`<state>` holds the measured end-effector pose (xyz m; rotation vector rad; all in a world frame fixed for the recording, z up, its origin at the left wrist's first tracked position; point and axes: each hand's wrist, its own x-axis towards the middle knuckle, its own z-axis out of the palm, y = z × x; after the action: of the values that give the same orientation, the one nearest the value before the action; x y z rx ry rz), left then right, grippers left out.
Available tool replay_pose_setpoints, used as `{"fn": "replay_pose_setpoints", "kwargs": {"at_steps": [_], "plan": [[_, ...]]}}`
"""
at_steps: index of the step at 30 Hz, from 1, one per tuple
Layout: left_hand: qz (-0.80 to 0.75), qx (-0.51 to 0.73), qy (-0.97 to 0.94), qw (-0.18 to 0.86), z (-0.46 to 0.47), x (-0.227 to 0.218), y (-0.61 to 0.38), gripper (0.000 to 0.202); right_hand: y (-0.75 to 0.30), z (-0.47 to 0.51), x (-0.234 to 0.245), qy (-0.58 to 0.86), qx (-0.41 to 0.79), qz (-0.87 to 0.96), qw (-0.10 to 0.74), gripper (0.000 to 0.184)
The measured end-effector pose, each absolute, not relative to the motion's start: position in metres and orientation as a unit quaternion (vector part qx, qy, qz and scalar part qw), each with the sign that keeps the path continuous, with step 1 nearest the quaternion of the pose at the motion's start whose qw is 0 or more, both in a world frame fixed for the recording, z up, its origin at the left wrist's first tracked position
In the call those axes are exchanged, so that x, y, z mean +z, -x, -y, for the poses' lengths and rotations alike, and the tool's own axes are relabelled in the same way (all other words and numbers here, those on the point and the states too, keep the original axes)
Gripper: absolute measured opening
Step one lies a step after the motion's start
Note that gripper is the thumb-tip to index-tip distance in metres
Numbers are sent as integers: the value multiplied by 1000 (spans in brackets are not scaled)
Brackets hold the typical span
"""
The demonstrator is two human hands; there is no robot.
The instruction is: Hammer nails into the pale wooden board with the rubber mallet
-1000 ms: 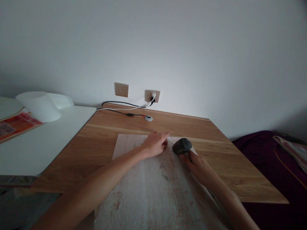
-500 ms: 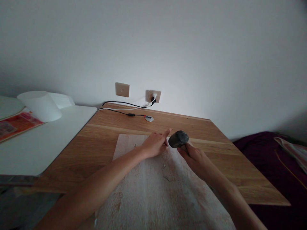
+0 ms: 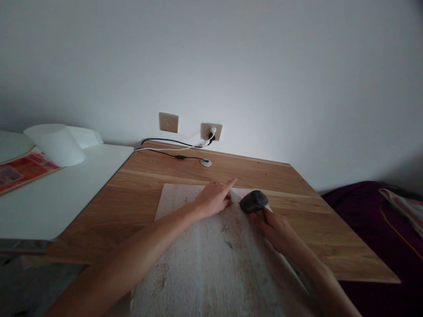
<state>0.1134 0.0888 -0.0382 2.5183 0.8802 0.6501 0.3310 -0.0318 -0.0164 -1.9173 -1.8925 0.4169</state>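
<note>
My right hand (image 3: 276, 226) is closed round the handle of a rubber mallet (image 3: 254, 201) with a dark, barrel-shaped head. The mallet head hovers just above the right side of a pale wooden board (image 3: 198, 264). My left hand (image 3: 214, 198) rests near the board's far edge, its index finger pointing out. Its thumb and other fingers pinch a small nail (image 3: 231, 200), mostly hidden by them. Loose nails (image 3: 228, 244) lie on the board nearer to me. A thin nail (image 3: 186, 199) stands upright left of my left hand.
Beneath the board is a brown wooden table (image 3: 125, 207) against the wall. Cables (image 3: 172, 152) run along its back to a wall socket (image 3: 211, 131). On the left, a white table (image 3: 39, 202) carries a white roll (image 3: 59, 145) and a red-orange packet (image 3: 26, 169). Purple fabric (image 3: 357, 207) lies at right.
My right hand and the mallet have moved right and slightly down, away from my left hand. My left hand stays nearly in place, still pinching.
</note>
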Motion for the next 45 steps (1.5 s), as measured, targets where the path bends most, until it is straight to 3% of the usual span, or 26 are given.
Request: {"fn": "replay_pose_setpoints", "kwargs": {"at_steps": [8,24,37,45], "plan": [[-321,228,-896,203,-89,-38,-115,88,-323,27,-7,681,147,684,216,32],[-313,229,-898,207,-87,-32,-112,76,-313,20,18,663,140,702,220,27],[-268,247,-916,166,-88,-34,-108,94,-302,21,5,658,136,706,224,28],[-257,246,-926,123,-87,-38,-109,75,-337,36,-12,704,143,661,217,28]]}}
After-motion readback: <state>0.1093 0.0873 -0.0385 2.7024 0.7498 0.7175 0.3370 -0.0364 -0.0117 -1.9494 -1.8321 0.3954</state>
